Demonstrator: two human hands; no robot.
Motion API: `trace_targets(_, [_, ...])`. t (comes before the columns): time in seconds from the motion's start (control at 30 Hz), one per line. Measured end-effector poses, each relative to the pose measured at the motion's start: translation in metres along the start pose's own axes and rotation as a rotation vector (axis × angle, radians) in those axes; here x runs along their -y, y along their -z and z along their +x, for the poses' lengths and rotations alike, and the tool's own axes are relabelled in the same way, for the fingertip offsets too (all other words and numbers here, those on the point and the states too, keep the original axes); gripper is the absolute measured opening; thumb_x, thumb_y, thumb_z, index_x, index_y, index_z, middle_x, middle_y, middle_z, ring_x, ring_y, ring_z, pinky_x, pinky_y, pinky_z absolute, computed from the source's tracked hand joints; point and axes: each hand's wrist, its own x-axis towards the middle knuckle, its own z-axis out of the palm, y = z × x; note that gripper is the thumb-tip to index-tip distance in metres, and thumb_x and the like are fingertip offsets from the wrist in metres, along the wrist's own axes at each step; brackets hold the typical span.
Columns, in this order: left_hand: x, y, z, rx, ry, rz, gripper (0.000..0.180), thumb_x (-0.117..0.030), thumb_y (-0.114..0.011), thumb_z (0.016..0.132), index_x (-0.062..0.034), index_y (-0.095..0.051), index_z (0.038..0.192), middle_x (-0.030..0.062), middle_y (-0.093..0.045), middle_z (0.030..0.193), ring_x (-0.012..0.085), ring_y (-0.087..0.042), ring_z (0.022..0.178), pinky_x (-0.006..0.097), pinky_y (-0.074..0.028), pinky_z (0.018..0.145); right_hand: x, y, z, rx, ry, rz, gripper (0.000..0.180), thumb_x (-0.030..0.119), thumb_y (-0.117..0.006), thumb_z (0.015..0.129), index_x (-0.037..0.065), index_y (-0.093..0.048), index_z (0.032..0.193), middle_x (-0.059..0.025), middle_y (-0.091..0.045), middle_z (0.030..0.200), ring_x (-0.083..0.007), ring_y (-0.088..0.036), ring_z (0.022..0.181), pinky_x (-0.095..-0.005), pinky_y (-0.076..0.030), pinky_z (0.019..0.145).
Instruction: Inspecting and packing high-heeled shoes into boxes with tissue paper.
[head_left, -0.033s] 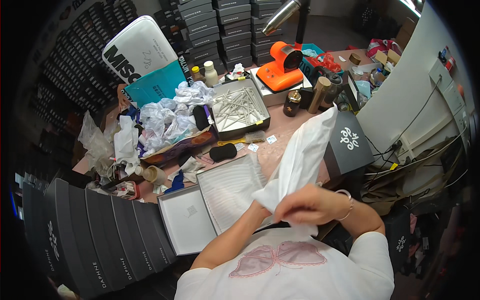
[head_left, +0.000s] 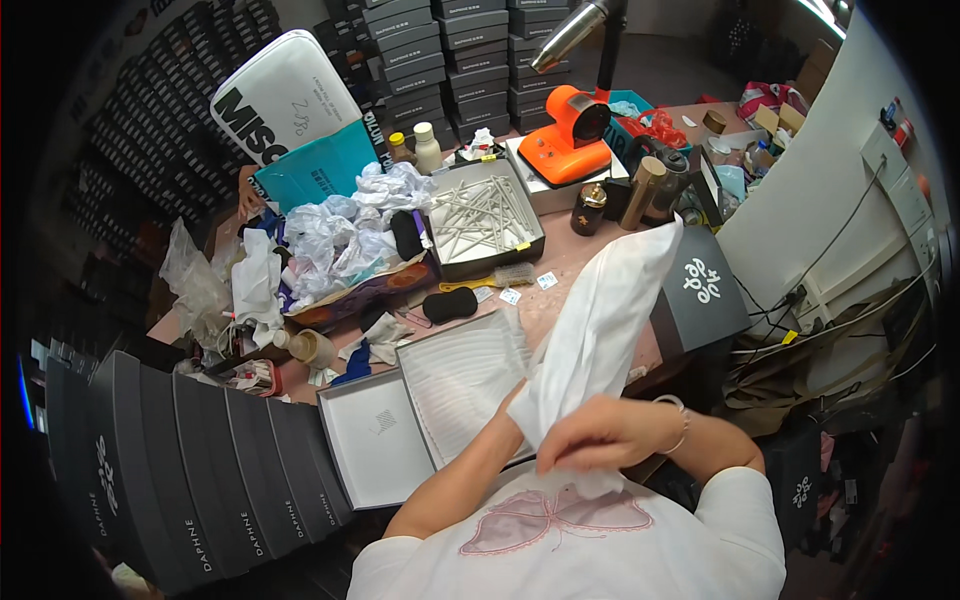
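Observation:
A long white cloth bag (head_left: 600,320) stands tilted in front of me, its narrow end up and to the right, near the closed grey box. My left hand is hidden by the bag's lower left part; only the wrist (head_left: 512,420) and forearm show, so its fingers cannot be seen. Closed at the bag's lower end is my right hand (head_left: 610,435), its fingers pinched on the fabric, with a loose white edge hanging below them. Left of the bag lies an open shoe box lined with white tissue paper (head_left: 460,385), beside its white-lined box half (head_left: 375,440).
Grey shoe boxes (head_left: 220,470) are stacked at the left. Behind stand a box of white sticks (head_left: 485,220), crumpled paper (head_left: 335,240) and an orange device (head_left: 567,140). A closed grey box (head_left: 700,285) sits at the right by hanging cables.
My right hand has shifted slightly left and down at the bag's lower end. The bag has moved only a little, and the whole view has shifted slightly.

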Motion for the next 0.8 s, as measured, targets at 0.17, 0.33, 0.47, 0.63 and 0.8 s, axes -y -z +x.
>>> trace_targets(0.17, [-0.074, 0.06, -0.077, -0.205, -0.303, 0.221, 0.061, 0.0, -0.067, 0.074, -0.0018, -0.048, 0.133, 0.0071, -0.059, 0.123, 0.0169, -0.058, 0.108, 0.032, -0.045, 0.096, -0.158, -0.013, -0.055, -0.052, -0.313, 0.788, 0.027, 0.011, -0.06, 0.091, 0.002, -0.061, 0.116, -0.0103, -0.061, 0.116, -0.0173, -0.06, 0.103, -0.0307, -0.05, 0.088])
trace_targets(0.33, [-0.115, 0.077, -0.143, -0.357, -0.36, 0.453, 0.065, 0.003, -0.071, 0.07, -0.0029, -0.049, 0.131, 0.0055, -0.061, 0.118, 0.0148, -0.059, 0.104, 0.03, -0.046, 0.093, -0.169, -0.028, -0.023, -0.354, 0.11, 1.2, 0.092, 0.043, -0.067, 0.084, 0.006, -0.012, 0.149, -0.017, -0.027, 0.15, -0.03, -0.027, 0.139, -0.0422, -0.03, 0.111])
trace_targets(0.47, [-0.068, 0.099, -0.153, -0.694, -0.452, 0.472, 0.057, -0.007, -0.063, 0.083, -0.0021, -0.042, 0.135, 0.0106, -0.053, 0.126, 0.0184, -0.053, 0.113, 0.032, -0.043, 0.096, -0.168, -0.073, 0.007, -0.517, -0.355, 0.293, 0.085, 0.029, -0.069, 0.083, 0.005, -0.018, 0.147, -0.0159, -0.034, 0.144, -0.025, -0.035, 0.133, -0.0357, -0.032, 0.108])
trace_targets(0.63, [0.057, 0.125, -0.116, -0.837, -0.491, 0.964, 0.069, -0.024, -0.053, 0.093, 0.0045, -0.019, 0.146, 0.024, -0.019, 0.152, 0.0315, -0.019, 0.142, 0.036, -0.018, 0.114, -0.219, -0.081, 0.05, -0.743, -0.348, 0.952, 0.078, 0.022, -0.067, 0.085, 0.0, -0.021, 0.144, -0.0167, -0.039, 0.14, -0.0227, -0.043, 0.124, -0.0325, -0.035, 0.105])
trace_targets(0.8, [0.038, 0.093, -0.065, -0.939, -0.292, 0.704, 0.072, -0.029, -0.054, 0.093, 0.0071, -0.019, 0.145, 0.0249, -0.014, 0.153, 0.0328, -0.011, 0.144, 0.037, -0.013, 0.115, -0.346, -0.054, 0.058, -0.948, -0.393, 0.364, 0.073, 0.025, -0.063, 0.089, -0.006, -0.024, 0.143, -0.0197, -0.036, 0.142, -0.0265, -0.04, 0.127, -0.0327, -0.033, 0.106])
